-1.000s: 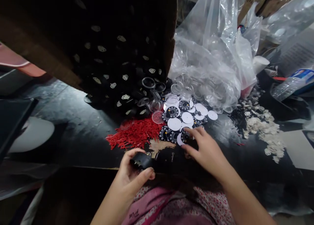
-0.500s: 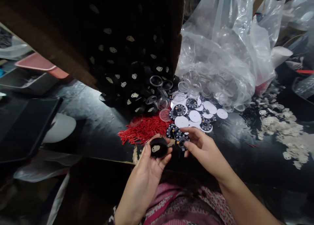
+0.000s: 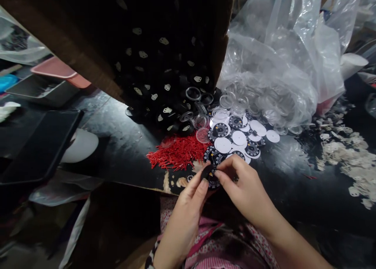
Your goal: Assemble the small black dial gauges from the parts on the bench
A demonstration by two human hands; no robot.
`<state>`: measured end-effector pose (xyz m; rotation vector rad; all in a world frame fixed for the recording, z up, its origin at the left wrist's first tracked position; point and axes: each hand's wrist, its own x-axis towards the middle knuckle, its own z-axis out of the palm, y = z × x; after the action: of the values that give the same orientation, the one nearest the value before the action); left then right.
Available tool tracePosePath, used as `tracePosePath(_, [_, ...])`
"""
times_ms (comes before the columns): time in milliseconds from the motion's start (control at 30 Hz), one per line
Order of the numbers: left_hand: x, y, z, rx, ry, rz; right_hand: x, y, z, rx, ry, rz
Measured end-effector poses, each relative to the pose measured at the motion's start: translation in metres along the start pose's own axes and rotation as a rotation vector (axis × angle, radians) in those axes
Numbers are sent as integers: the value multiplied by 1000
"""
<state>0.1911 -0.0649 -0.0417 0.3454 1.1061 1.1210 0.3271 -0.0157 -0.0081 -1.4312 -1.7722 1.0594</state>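
My left hand (image 3: 189,202) grips a round black plastic case (image 3: 207,174) turned on its edge, near the front edge of the dark table. My right hand (image 3: 242,183) meets it there, thumb and forefinger pinched at the rim on a black dial disc (image 3: 213,181) with white markings; the fingers partly cover it. Just beyond lie loose white and black printed discs (image 3: 222,145) in a spread heap. Left of them is a pile of thin red pointers (image 3: 178,153).
A large cardboard box (image 3: 96,71) on its side holds many black cases with pale tabs. Clear plastic rings (image 3: 226,101) spill from a plastic bag (image 3: 273,53). Pale flat pieces (image 3: 342,153) lie right. A dark flat tray-like object (image 3: 41,143) rests on a white bowl (image 3: 84,145) at left.
My left hand has turned the black case from facing up onto its edge and moved right. My right hand has brought the dial disc against the case. The view has shifted slightly.
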Motion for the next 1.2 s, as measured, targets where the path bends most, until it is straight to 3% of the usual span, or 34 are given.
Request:
tracePosePath(200, [0, -5, -8, 78, -80, 34, -4, 5, -6, -10, -101, 90])
tracePosePath(300, [-4, -2, -13, 157, -41, 20, -10, 4, -2, 17, -191, 91])
tracePosePath(433, [-10, 6, -34, 294, 73, 80, -4, -1, 11, -10, -260, 45])
tracePosePath(500, [-11, 10, -47, 290, 158, 132, 9, -5, 21, -144, -287, -57])
tracePosePath(567, [-11, 13, -54, 188, 222, 156, 25, -9, 34, -414, -274, -168])
tracePosePath(633, [-11, 16, -56, 41, 242, 160, 39, -13, 46, -680, -244, -236])
tracePosePath(733, [-10, 18, -54, -95, 223, 153, 51, -16, 56, -811, -232, -263])
tracePosePath(867, [-8, 21, -47, -216, 206, 114, 44, -16, 50, -750, -235, -242])
tracePosePath(1033, [-3, 25, -32, -425, 23, -109, 25, -7, 35, -305, -159, -175])
tracePosePath(1200, [3, 16, -22, -323, 91, -33, 8, -1, 22, -329, -151, -198])
